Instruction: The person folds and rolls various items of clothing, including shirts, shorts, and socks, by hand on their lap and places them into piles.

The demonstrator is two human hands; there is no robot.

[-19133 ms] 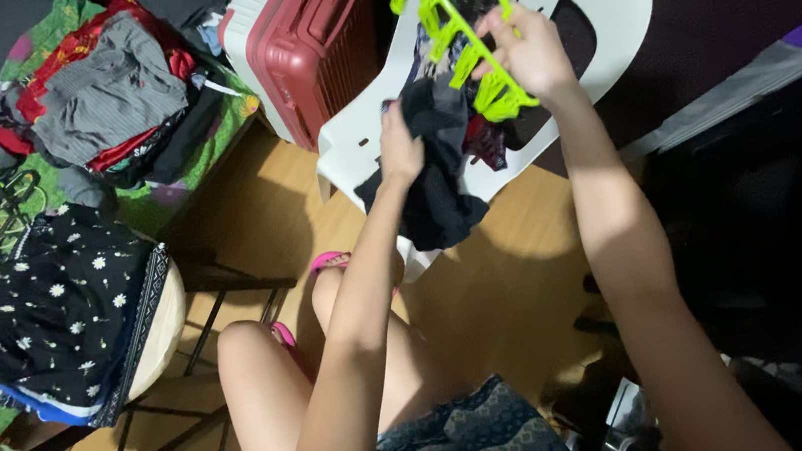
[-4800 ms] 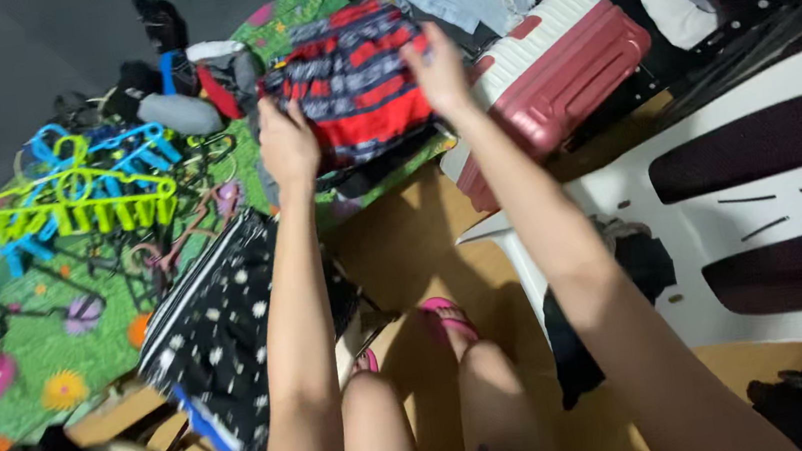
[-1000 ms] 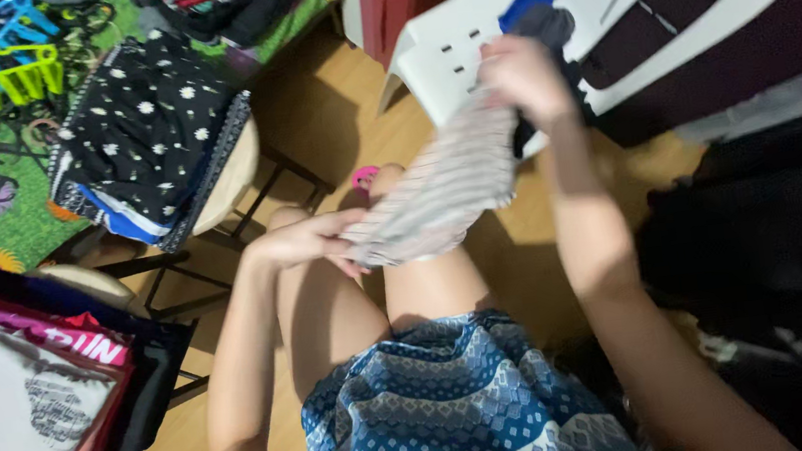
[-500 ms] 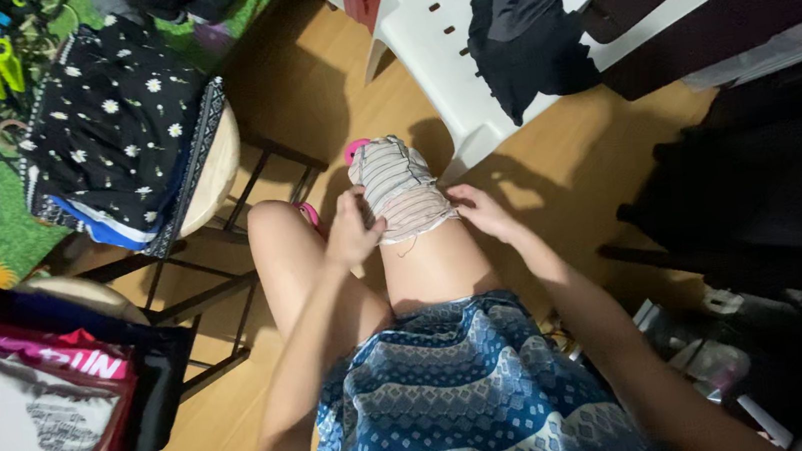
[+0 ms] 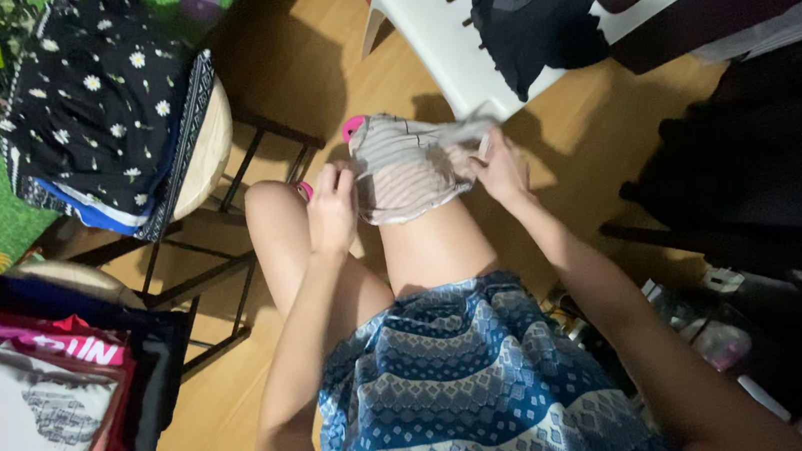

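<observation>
- The striped garment [image 5: 407,162] lies spread over the person's right knee, left hand [image 5: 331,206] pinching its left edge, right hand [image 5: 501,169] gripping the right edge.
- Folded stacks sit on the stool [image 5: 211,151] left of the knee; dark clothes [image 5: 527,10] wait on the white chair [image 5: 432,10] beyond.
- Half a second ago the garment was bunched narrower; now it's pulled wider.

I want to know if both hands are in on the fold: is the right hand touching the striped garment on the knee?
Touching. The head view shows the right hand pinching the striped garment at its right edge.
</observation>
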